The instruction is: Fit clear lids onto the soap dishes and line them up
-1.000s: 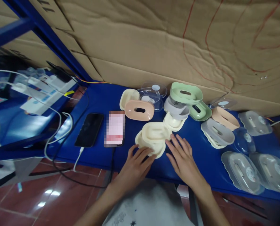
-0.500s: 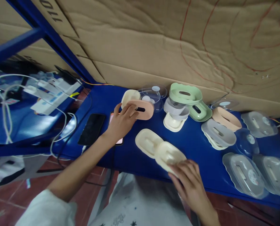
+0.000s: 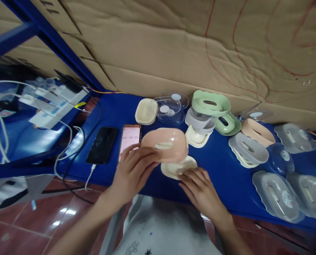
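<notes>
My left hand (image 3: 138, 168) grips the near left edge of a peach soap dish (image 3: 173, 143) with a long slot, holding it tilted over the bench. Cream, seen through the slot, lies beneath it. Partly covered by it is a cream soap dish base (image 3: 177, 168) in front of me. My right hand (image 3: 200, 186) has its fingers closed on that base's near right edge. Another cream base (image 3: 146, 111) stands at the back left, beside clear lids (image 3: 171, 117). Just beyond the peach dish, a further cream base (image 3: 199, 137) sits under a grey dish (image 3: 200, 122).
Two phones, one dark (image 3: 102, 145) and one with a lit timer (image 3: 131, 136), lie left on the blue bench (image 3: 216, 187). Green dishes (image 3: 211, 102) stand at the back. Lidded dishes (image 3: 277, 196) are at right. A power strip (image 3: 57, 108) with cables lies far left.
The peach dish has come off the back-left cream base and moved toward me in my left hand. My right hand and its cream base have shifted slightly left and away from me.
</notes>
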The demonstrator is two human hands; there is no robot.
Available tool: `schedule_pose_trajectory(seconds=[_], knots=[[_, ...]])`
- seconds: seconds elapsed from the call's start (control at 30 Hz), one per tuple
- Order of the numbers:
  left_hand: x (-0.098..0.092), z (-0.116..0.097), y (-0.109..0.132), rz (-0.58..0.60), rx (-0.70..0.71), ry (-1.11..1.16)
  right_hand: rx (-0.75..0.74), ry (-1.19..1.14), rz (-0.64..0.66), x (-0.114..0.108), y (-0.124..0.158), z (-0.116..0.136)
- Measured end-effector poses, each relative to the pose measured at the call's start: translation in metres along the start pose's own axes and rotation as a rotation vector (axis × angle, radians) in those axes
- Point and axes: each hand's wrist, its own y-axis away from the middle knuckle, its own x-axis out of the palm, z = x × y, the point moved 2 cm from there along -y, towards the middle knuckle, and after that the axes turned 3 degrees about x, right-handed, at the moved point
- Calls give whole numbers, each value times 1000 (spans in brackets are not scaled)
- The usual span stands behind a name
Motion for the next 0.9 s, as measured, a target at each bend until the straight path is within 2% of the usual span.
schedule_pose_trajectory(seconds=[0.17,0.27,0.4,0.63,0.77,0.9], knots=[[36,-26,31,121,44,48,165,-10,-258,-11,34,-24],[53,-31,36,186,92,33,144,101,-178,-5,44,-26],[61,-29,36,261,115,26,94,177,-55,9,36,-23],[66,-19,46,337,98,19,32,128,-38,13,25,-24],[62,-18,47,314,93,56,-20,87,-58,-6,22,-32],[62,-19,48,300,54,79,14,138,-240,-51,-8,-51]])
